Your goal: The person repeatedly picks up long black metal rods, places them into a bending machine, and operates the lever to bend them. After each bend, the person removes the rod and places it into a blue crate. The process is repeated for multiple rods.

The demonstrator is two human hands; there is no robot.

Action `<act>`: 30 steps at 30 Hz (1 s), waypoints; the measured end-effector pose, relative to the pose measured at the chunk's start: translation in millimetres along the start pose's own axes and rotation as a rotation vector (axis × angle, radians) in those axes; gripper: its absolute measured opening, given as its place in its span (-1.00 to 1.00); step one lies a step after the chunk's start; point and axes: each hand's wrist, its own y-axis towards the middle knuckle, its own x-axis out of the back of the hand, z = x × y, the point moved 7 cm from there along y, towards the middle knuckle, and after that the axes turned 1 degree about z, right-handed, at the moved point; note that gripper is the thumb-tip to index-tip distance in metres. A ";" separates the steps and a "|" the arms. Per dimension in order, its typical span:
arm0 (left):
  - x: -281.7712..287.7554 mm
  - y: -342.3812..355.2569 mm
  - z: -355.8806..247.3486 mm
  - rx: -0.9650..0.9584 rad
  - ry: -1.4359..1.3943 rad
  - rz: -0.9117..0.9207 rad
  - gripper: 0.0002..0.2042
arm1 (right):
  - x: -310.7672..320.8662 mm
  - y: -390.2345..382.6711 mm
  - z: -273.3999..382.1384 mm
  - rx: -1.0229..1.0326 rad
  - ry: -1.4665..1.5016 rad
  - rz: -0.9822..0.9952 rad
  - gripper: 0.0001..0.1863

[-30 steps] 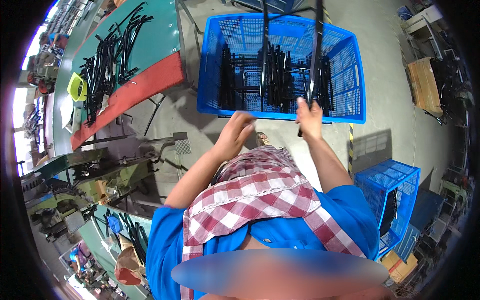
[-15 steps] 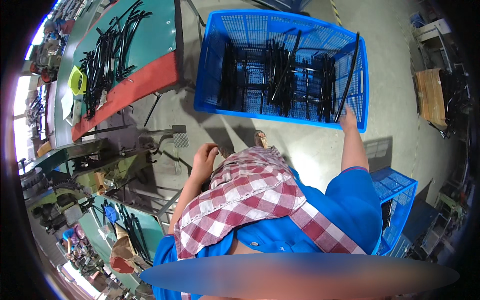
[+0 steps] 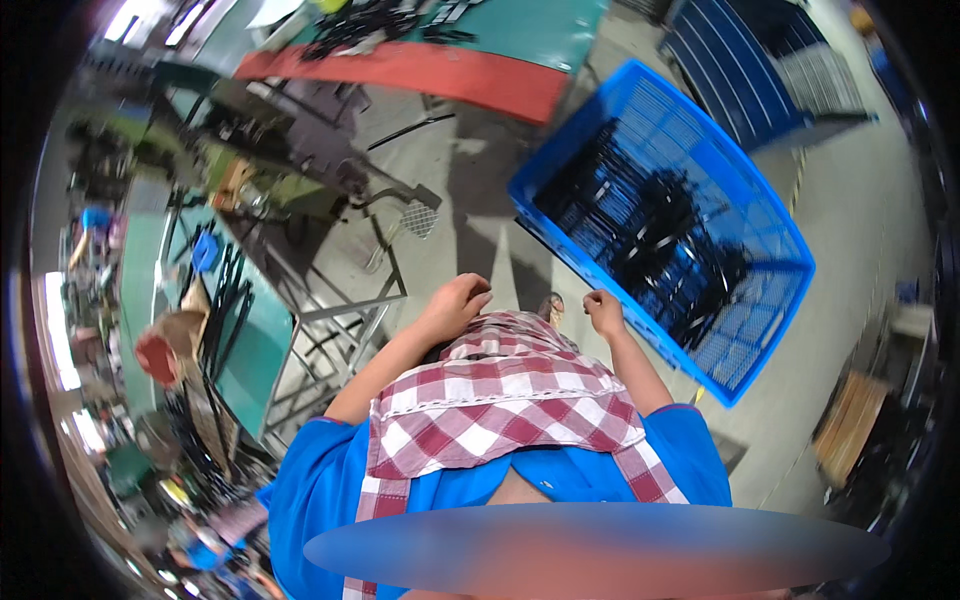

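My left hand (image 3: 455, 308) hangs in front of the checked apron, its fingers loosely bent, thumb and fingertips a little apart. Nothing shows in it. My right hand (image 3: 604, 312) is beside the near long edge of a large blue plastic crate (image 3: 655, 330), fingers loosely curled and no object visible in them. Whether it touches the rim I cannot tell. Inside the crate lie many thin black tubes or rods (image 3: 640, 235), blurred by motion.
A green-topped table (image 3: 540, 30) with a red front strip (image 3: 440, 75) holds black parts at the far left. Another green table (image 3: 265, 330) with black rods stands left, near a machine with a foot pedal (image 3: 420, 219). Blue panelled unit (image 3: 730, 75) stands beyond the crate.
My right hand has come back from the crate's right end, where a long black rod leaned by it, to near my waist. The view has turned, with the crate now lying diagonally at right.
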 end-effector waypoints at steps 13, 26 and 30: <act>136.0 -102.1 -233.4 -0.822 0.588 -0.819 -0.79 | -26.2 69.1 143.1 0.552 -0.384 0.339 -0.81; 220.8 -174.2 -255.5 -0.972 0.673 -1.583 -0.85 | -114.7 100.8 277.2 0.758 -0.618 0.798 -0.80; 226.2 -172.5 -242.3 -0.827 0.761 -1.774 -0.87 | -176.5 97.6 332.3 0.867 -0.690 0.971 -0.80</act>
